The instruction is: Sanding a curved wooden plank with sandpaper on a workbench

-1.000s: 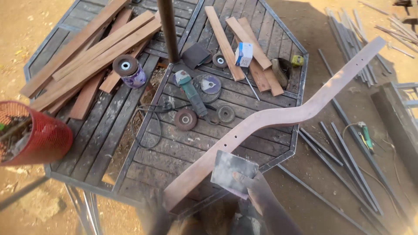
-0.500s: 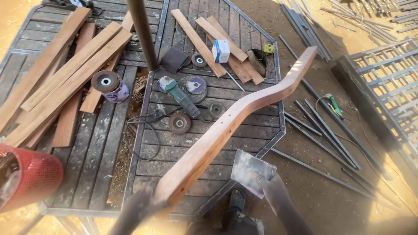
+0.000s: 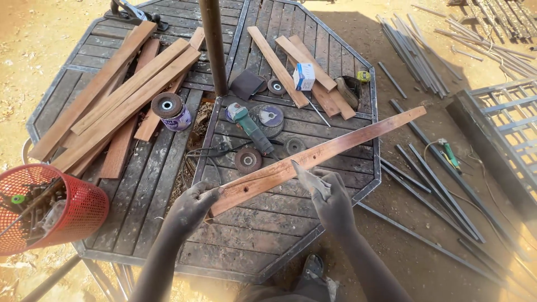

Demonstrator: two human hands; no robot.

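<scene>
At the far left a red mesh basket [image 3: 84, 210] lies tipped on its side at the edge of the table [image 3: 263, 235], an octagonal frame of dark wooden slats; inside the basket sit dark metal pieces and something small and green, too jumbled to tell apart. Behind it a stack of long wooden planks [image 3: 120, 95] lies slanted across the slats, and just right of them stands a small purple-labelled tin [image 3: 178, 118] with a grinding disc [image 3: 166, 104] resting on its top. The left hand [image 3: 193, 204] grips the near end of a long wooden slat [image 3: 335, 148], fingers wrapped around it. This slat is reddish-brown, narrow and slightly curved, with small drilled holes along its face, and it runs from the left hand up and to the right, above the table, its far end passing beyond the table's right edge. An angle grinder [image 3: 251, 127] with a green body lies behind it among loose discs [image 3: 248, 160]. The right hand [image 3: 330, 196] pinches a folded piece of grey sandpaper [image 3: 307, 174] against the slat near its middle. Farther back lie shorter boards [image 3: 305, 67] and a small white-and-blue box [image 3: 304, 76]. On the sandy ground to the right, metal rods [image 3: 425, 162] are scattered.
</scene>
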